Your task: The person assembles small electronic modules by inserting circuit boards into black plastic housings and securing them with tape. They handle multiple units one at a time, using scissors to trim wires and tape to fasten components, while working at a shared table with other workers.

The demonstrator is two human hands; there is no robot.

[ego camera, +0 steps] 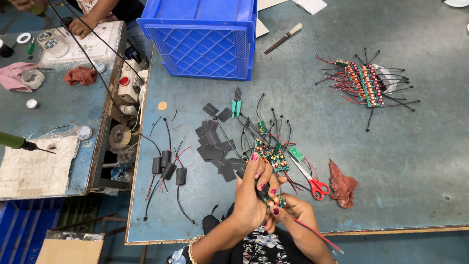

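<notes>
My left hand (pixel 251 193) and my right hand (pixel 293 210) meet close to me at the table's near edge. Together they hold a small green circuit board (pixel 273 200) with orange parts; a black sleeve piece (pixel 241 172) sticks up by my left fingers. A red wire (pixel 315 233) trails from the board past my right wrist. Just beyond my hands lie several more small boards with black and red wires (pixel 268 146), flat black sleeve pieces (pixel 215 144), and red-handled scissors (pixel 315 183).
A blue crate (pixel 200 36) stands at the back. Green pliers (pixel 237 105), sleeved boards (pixel 168 168) at left, a stack of finished boards (pixel 366 83) at right, a red rag (pixel 341 186). Another person's hands (pixel 80 24) work at the left bench.
</notes>
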